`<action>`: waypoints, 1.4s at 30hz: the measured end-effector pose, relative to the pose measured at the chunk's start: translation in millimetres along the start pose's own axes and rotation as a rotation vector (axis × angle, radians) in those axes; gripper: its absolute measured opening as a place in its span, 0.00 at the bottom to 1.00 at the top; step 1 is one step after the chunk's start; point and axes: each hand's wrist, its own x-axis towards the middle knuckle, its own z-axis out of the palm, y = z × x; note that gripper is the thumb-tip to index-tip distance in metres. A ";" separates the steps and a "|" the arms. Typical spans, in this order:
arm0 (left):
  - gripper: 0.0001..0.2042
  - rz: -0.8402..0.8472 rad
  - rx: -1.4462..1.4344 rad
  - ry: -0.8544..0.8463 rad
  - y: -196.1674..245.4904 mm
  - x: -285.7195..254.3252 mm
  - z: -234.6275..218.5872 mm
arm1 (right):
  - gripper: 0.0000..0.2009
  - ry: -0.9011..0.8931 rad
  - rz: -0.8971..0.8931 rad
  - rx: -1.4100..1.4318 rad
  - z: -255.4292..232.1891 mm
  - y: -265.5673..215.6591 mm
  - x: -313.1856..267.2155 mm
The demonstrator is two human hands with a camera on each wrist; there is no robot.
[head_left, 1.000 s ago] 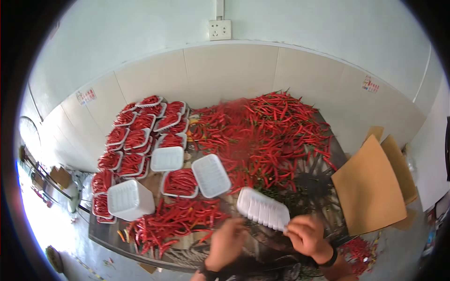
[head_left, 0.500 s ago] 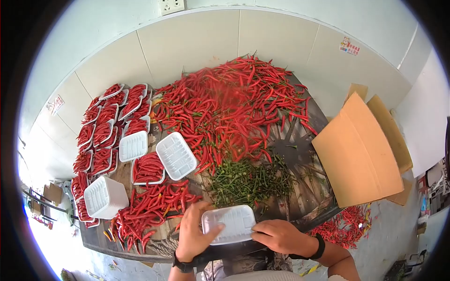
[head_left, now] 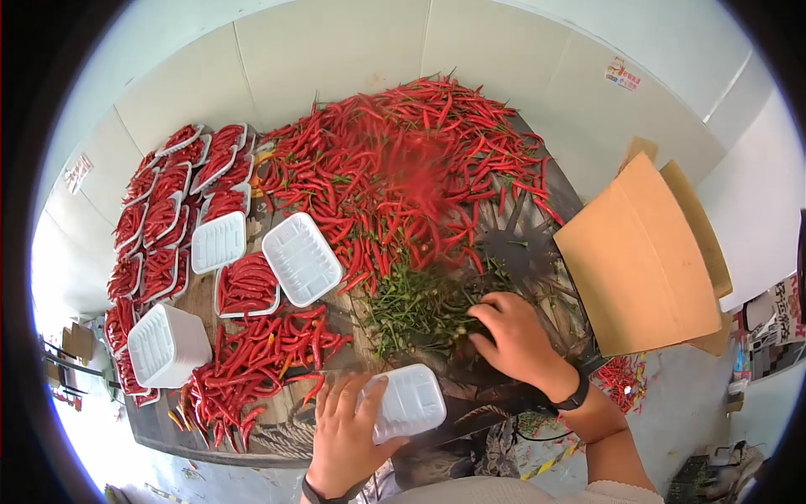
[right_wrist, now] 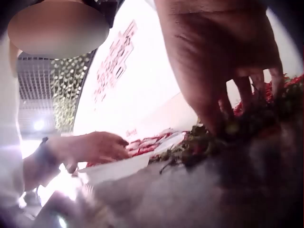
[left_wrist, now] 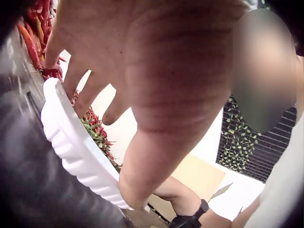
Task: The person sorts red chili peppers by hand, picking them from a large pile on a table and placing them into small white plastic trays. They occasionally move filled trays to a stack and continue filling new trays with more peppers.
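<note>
My left hand lies across the left end of an empty white plastic tray at the table's front edge. Its fingers are spread and fairly straight, with the thumb by the near rim. In the left wrist view the ribbed side of the tray shows below the fingers. To the right, my right hand reaches its fingertips down into the right side of a heap of green chili stems. The right wrist view shows those fingers pointing down into the heap, their tips hidden.
A big heap of red chilies covers the back. Filled trays are stacked at left, near a stack of empty trays. Loose chilies lie in front of one filled tray. A cardboard box stands at right.
The tray has come down and settled at the front edge, slightly left. My right hand has let go of it and moved up to the green stems. The head view has tilted down.
</note>
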 end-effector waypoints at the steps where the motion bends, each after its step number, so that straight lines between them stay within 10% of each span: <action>1: 0.47 -0.023 -0.018 0.020 -3.2 -2.5 0.1 | 0.20 -0.044 0.024 0.014 -3.7 4.8 -3.3; 14: 0.47 0.143 0.063 -0.188 -11.3 38.6 -19.3 | 0.22 -0.126 -0.162 0.047 24.6 -34.8 82.2; 21: 0.46 0.214 -0.277 -0.138 -19.5 58.4 -16.5 | 0.13 -0.071 -0.026 -0.055 -3.3 -4.8 24.2; 28: 0.43 0.344 0.069 -0.205 -7.6 51.3 -2.3 | 0.13 0.035 0.209 -0.008 -11.6 -14.6 -1.7; 42: 0.15 0.054 -0.521 -0.207 -33.6 51.0 0.1 | 0.13 0.014 0.226 0.089 -1.1 -8.6 5.7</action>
